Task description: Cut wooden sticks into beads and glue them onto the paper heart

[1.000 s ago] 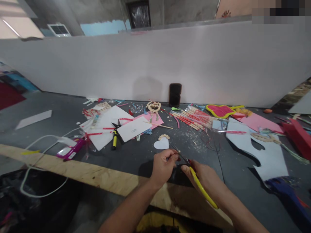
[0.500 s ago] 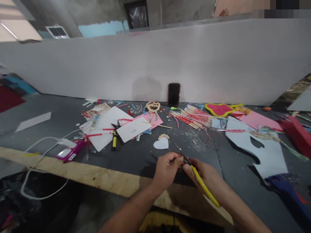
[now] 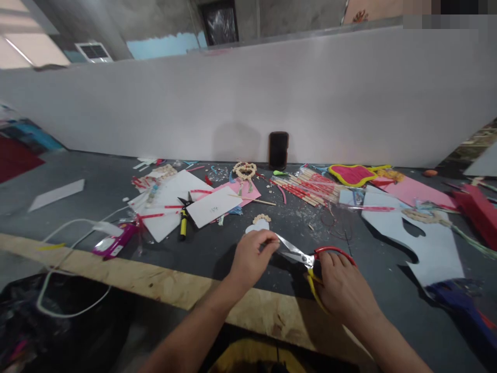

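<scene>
Two hands (image 3: 250, 259) (image 3: 344, 282): right gripping scissors (image 3: 306, 259), left pinched, contents unclear | left partly covers white heart (image 3: 259, 225) | phone (image 3: 278, 150) behind

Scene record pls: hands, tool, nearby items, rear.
right hand: holds red-and-yellow-handled scissors
scissors state: blades open, pointing toward left hand
left hand: fingertips near blade tips; held item, if any, too small to tell
nearby: white heart cutout, partly covered by left hand
left of centre: pliers beside white card
rear: smartphone standing against white panel

Blk phone (image 3: 278, 150) stands upright nr wht panel (image 3: 155, 109); purple device (image 3: 123, 243) lies L, red obj (image 3: 477, 212) & dk-blue item (image 3: 460, 308) far R.
</scene>
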`<state>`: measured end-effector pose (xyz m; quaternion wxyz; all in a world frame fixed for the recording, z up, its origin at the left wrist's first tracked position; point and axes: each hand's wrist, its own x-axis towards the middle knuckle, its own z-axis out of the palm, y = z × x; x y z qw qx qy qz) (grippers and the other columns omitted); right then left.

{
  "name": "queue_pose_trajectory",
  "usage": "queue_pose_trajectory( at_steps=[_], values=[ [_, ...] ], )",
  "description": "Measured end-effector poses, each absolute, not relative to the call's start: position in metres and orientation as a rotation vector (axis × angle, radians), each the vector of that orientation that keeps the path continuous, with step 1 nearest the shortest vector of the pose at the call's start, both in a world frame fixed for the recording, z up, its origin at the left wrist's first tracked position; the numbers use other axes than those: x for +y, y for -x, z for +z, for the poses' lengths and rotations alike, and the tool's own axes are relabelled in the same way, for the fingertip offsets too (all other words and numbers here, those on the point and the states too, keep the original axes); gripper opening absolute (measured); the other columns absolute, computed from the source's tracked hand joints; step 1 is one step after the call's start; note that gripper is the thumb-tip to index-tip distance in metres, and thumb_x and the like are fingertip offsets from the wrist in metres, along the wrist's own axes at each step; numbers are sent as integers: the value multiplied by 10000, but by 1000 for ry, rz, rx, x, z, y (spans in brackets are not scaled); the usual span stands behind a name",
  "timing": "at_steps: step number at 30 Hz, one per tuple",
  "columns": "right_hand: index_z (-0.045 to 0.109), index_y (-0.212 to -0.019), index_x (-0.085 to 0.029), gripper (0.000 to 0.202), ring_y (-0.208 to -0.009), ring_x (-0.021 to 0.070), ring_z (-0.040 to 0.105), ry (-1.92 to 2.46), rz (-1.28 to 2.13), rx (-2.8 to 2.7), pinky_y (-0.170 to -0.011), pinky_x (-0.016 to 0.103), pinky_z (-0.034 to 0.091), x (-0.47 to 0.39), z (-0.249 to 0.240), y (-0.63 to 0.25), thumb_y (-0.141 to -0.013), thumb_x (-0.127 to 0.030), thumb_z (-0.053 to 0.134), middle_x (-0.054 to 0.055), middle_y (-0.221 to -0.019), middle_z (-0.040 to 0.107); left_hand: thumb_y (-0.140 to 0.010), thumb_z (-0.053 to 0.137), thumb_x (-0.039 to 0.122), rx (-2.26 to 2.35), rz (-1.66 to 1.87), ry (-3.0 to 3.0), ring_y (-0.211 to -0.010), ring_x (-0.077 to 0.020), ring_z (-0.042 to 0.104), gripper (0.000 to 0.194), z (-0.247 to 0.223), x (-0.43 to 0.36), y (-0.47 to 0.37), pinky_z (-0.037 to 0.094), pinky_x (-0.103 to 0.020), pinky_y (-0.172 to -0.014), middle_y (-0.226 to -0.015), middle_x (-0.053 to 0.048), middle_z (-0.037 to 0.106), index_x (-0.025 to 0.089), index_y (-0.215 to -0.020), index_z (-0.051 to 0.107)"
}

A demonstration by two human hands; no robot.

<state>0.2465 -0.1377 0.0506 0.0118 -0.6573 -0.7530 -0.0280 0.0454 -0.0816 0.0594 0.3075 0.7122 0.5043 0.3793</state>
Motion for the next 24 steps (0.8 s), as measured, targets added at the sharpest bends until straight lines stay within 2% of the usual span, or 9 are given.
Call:
queue_pose_trajectory(
  at_steps=[4,10,13,18,21,24],
  values=[
    [527,-920,-145,243,-836,286,547,2057,-83,-2362,-702,379,385,-142,52,-244,-732,-296,558,124,-864,613,-776,587,234,1321,835,-2298,-882,-211,511,70,61,-86,-63,279,-380,-833,-805,8,695,248,-755,653],
    [522,-970,-137,431,-874,277,532,2004,-22,-2391,-746,373,383,-145,51,-247,-707,-472,587,129,-929,599,-839,509,232,1290,745,-2474,-891,-206,478,110,56,-93,-73,213,-423,-858,-830,12,688,237,-813,616],
    [518,-981,-136,445,-874,275,530,2006,27,-2366,-747,374,383,-147,49,-245,-702,-476,589,128,-930,595,-848,495,234,1299,708,-2500,-879,-206,474,113,53,-94,-74,224,-422,-848,-822,1,682,227,-822,605],
    [538,-922,-128,354,-863,278,540,2028,123,-2300,-761,381,384,-150,43,-238,-723,-418,580,137,-896,601,-842,502,219,1289,690,-2491,-858,-205,471,113,45,-93,-75,280,-394,-809,-780,-1,672,210,-795,605],
    [541,-944,-116,295,-880,283,550,2045,153,-2261,-766,378,386,-149,38,-243,-738,-326,567,143,-914,606,-842,498,204,1278,815,-2432,-869,-209,481,129,46,-94,-75,301,-396,-831,-807,-11,679,213,-813,623],
    [513,-1029,-102,343,-927,283,552,2060,178,-2209,-776,365,387,-145,35,-255,-752,-300,551,158,-993,598,-846,490,201,1207,1030,-2219,-915,-198,504,133,53,-100,-76,346,-368,-864,-926,-39,656,199,-822,621]
  ],
)
